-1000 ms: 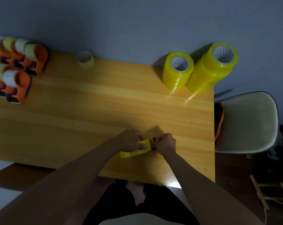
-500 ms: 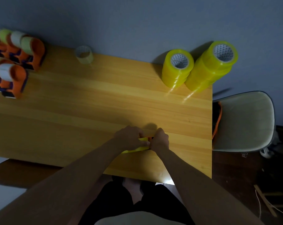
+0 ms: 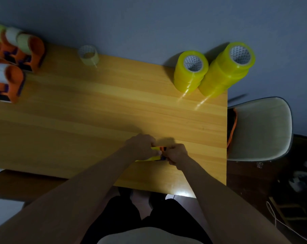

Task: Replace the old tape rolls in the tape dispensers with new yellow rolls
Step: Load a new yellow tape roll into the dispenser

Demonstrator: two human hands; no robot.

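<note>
Near the front edge of the wooden table (image 3: pixel 100 117), both hands work on one orange tape dispenser (image 3: pixel 163 148) loaded with a yellow roll (image 3: pixel 153 158). My left hand (image 3: pixel 142 145) grips the yellow roll from the left, thumb pressed on it. My right hand (image 3: pixel 177 154) grips the dispenser's orange and dark end. Most of the dispenser is hidden under the fingers. Two stacks of new yellow rolls (image 3: pixel 190 71) (image 3: pixel 227 69) stand at the table's back right corner.
Several orange dispensers (image 3: pixel 28 53) with pale old rolls sit at the back left. A loose, nearly clear old roll (image 3: pixel 88 54) stands at the back edge. A pale chair (image 3: pixel 260 129) is right of the table, against the blue wall.
My hands stayed together on the dispenser; more of its orange and dark end now shows between them. The view shifted slightly.
</note>
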